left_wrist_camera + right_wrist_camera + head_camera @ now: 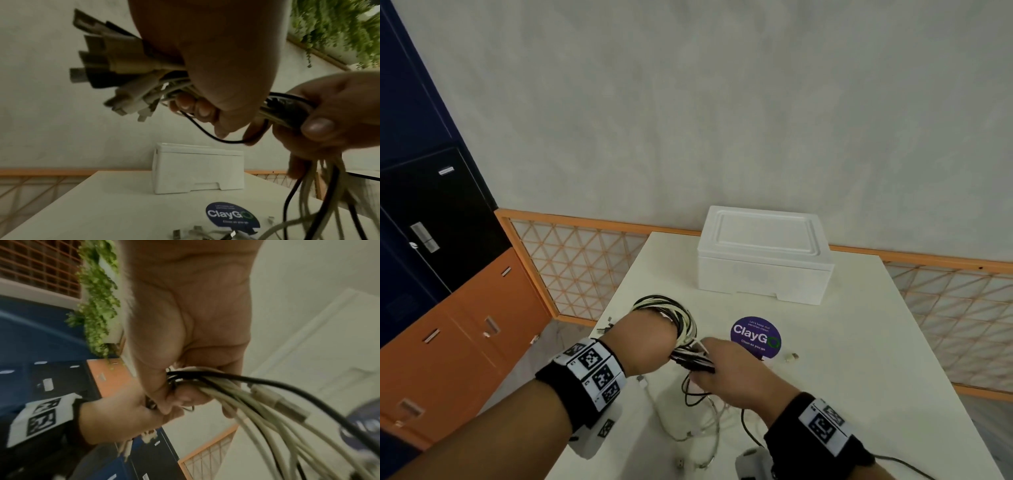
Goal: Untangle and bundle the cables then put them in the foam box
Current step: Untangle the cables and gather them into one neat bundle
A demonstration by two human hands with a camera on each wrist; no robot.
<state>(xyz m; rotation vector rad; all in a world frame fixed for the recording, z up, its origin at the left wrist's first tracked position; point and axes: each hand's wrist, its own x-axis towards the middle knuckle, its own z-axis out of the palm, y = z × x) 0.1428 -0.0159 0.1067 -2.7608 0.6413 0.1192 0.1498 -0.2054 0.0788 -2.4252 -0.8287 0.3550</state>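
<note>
At the far left, lockers [431, 274] in blue, black and orange are seen beside an orange lattice rail [571, 267]. Next to these, over the near left part of the white counter [859, 359], the left hand [643, 346] is held with its fingers curled round the cables [678, 318]. From the left wrist view, a bunch of plugs [111, 73] is seen sticking out of the left side of that fist. Above the knuckles, a coil of black and white loops is seen in the head view, raised off the counter. Just to the right, the same bundle is gripped by the right hand [732, 370], thumb and fingers closed round it, so that the two hands are almost touching. Below the right hand, loose black and white strands hang down and trail onto the counter toward the near edge, where a few stray plugs lie. Further right, a round purple sticker [755, 337] marked "ClayGo" is seen flat on the counter, with a small white connector [792, 357] lying just beside it. Behind the sticker, at the far edge of the counter, the white foam box [763, 253] is seen with its lid on, well apart from the cables. Green foliage [98, 293] is caught high up in both wrist views.
</note>
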